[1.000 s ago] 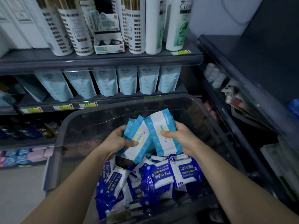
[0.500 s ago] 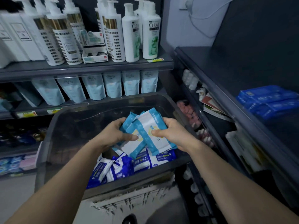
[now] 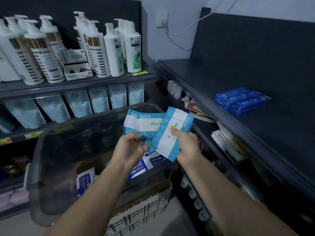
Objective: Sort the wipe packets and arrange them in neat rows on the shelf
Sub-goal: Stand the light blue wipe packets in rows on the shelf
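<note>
Above the dark translucent plastic bin [image 3: 39, 167], the light-blue-and-white wipe packets [image 3: 141, 123] have lifted toward the dark right shelf [image 3: 255, 130]. The left hand [image 3: 131, 147] fingers grip several and the right hand [image 3: 185, 145] pinches one, so shelving seems next.

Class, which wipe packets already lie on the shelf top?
The dark blue plastic packets on the dark shelf at right; the light blue-and-white packets are in the left hand and right hand, the rest in the grey bin.
</note>
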`<control>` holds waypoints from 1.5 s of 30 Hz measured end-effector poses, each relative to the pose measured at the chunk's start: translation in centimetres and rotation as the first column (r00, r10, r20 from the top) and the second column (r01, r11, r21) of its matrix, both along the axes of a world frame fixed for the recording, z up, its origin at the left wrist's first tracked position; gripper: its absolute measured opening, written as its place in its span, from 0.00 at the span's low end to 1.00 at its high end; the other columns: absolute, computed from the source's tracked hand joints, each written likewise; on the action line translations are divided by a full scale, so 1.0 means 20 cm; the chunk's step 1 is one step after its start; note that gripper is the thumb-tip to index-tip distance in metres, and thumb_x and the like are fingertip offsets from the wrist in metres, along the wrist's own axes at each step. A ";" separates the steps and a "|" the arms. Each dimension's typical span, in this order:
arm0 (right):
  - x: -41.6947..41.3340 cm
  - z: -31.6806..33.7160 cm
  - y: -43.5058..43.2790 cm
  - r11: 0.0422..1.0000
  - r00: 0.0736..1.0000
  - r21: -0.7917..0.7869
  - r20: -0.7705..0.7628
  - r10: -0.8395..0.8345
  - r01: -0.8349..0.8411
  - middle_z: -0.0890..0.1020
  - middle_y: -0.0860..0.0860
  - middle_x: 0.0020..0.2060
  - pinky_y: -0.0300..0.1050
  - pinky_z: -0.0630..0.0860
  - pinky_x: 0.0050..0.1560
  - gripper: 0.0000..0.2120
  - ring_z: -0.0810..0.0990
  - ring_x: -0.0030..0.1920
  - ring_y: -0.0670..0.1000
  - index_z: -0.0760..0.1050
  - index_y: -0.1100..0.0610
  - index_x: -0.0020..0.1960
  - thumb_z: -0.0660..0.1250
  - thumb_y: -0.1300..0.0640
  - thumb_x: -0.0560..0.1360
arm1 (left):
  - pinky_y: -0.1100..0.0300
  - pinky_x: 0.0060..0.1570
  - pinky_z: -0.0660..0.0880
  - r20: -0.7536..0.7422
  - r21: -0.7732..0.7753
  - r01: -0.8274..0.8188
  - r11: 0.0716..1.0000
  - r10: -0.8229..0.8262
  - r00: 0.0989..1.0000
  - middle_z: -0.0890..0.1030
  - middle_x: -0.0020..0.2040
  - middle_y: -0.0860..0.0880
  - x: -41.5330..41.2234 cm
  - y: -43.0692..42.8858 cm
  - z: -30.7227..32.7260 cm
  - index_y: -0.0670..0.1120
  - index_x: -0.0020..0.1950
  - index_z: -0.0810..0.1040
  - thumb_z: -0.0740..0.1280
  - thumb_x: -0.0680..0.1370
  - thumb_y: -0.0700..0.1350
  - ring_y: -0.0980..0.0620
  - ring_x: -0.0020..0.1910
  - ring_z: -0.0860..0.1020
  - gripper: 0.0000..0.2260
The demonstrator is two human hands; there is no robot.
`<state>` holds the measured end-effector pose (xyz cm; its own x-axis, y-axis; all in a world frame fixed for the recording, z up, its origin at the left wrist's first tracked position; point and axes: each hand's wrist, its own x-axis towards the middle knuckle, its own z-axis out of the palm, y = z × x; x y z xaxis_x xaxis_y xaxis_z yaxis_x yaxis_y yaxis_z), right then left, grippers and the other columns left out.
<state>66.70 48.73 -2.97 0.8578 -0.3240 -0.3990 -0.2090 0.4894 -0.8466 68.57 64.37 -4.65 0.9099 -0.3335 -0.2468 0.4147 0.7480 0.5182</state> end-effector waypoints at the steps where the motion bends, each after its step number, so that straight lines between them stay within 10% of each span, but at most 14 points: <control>1: -0.02 0.00 0.01 1.000 1.000 -0.007 -0.022 0.005 -0.005 0.84 0.58 0.47 0.56 0.81 0.44 0.11 0.84 0.44 0.58 0.78 0.61 0.56 0.72 0.62 0.74 | 0.47 0.49 0.80 0.010 0.043 -0.013 0.999 0.012 1.000 0.80 0.57 0.39 -0.01 -0.01 0.02 0.40 0.62 0.74 0.64 0.69 0.32 0.42 0.53 0.80 0.21; 7: -0.20 0.02 0.03 0.993 0.993 0.065 0.071 0.095 -0.100 0.83 0.61 0.53 0.62 0.77 0.57 0.14 0.82 0.53 0.62 0.77 0.63 0.60 0.69 0.64 0.75 | 0.44 0.57 0.77 -0.072 0.048 0.125 0.991 -0.122 0.990 0.82 0.55 0.38 -0.09 -0.04 0.05 0.38 0.58 0.77 0.64 0.76 0.36 0.40 0.53 0.81 0.11; 12: -0.37 0.05 -0.08 0.984 0.993 -0.165 0.108 -0.048 0.065 0.85 0.56 0.49 0.58 0.79 0.54 0.12 0.84 0.51 0.59 0.79 0.59 0.56 0.71 0.63 0.73 | 0.49 0.50 0.81 0.171 0.334 0.087 0.939 -0.152 0.974 0.80 0.58 0.38 -0.09 -0.08 0.03 0.42 0.57 0.75 0.69 0.70 0.30 0.44 0.49 0.82 0.17; 16: -0.55 0.11 -0.20 0.941 0.986 -0.307 0.135 -0.102 0.140 0.86 0.54 0.46 0.57 0.80 0.51 0.07 0.84 0.48 0.57 0.80 0.57 0.51 0.71 0.63 0.73 | 0.59 0.50 0.79 0.472 0.716 -0.029 0.698 -0.452 0.757 0.80 0.54 0.51 -0.07 -0.19 0.09 0.49 0.65 0.72 0.79 0.63 0.34 0.55 0.49 0.81 0.33; 22: -0.89 0.20 -0.44 0.841 0.973 -0.491 0.151 -0.175 0.227 0.85 0.55 0.46 0.57 0.80 0.52 0.08 0.84 0.45 0.55 0.80 0.56 0.49 0.73 0.64 0.72 | 0.50 0.33 0.76 0.346 0.936 -0.111 0.333 -0.819 0.458 0.80 0.35 0.45 -0.19 -0.55 0.25 0.44 0.40 0.71 0.81 0.54 0.53 0.50 0.31 0.76 0.25; 29: -1.44 0.30 -0.85 0.618 0.927 -0.706 0.153 -0.343 0.346 0.82 0.46 0.48 0.48 0.77 0.56 0.09 0.81 0.49 0.48 0.75 0.47 0.52 0.71 0.57 0.75 | 0.56 0.33 0.78 0.394 0.915 -0.196 0.352 -0.886 0.246 0.83 0.42 0.48 -0.58 -1.07 0.27 0.50 0.45 0.80 0.78 0.66 0.40 0.55 0.35 0.80 0.12; 34: -1.90 0.34 -1.17 0.364 0.882 -0.893 0.072 -0.465 0.265 0.78 0.49 0.43 0.44 0.71 0.41 0.10 0.76 0.41 0.50 0.72 0.55 0.50 0.72 0.54 0.73 | 0.52 0.40 0.78 0.371 0.917 -0.206 0.340 -0.919 0.136 0.82 0.42 0.52 -0.93 -1.43 0.34 0.50 0.47 0.80 0.78 0.68 0.43 0.52 0.40 0.80 0.11; 45: -2.67 0.36 -1.79 0.241 0.764 -0.969 -0.115 -0.634 0.054 0.78 0.47 0.40 0.47 0.72 0.43 0.09 0.76 0.42 0.51 0.74 0.50 0.48 0.73 0.53 0.72 | 0.56 0.41 0.76 0.331 0.926 -0.193 0.323 -0.943 0.010 0.81 0.45 0.54 -1.52 -2.13 0.36 0.50 0.49 0.80 0.78 0.68 0.43 0.53 0.43 0.79 0.13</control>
<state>13.26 13.01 4.22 0.3816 -0.9154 0.1278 -0.6771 -0.3710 -0.6355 38.19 21.71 2.62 0.3160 -0.9480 0.0368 -0.6487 -0.1876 0.7376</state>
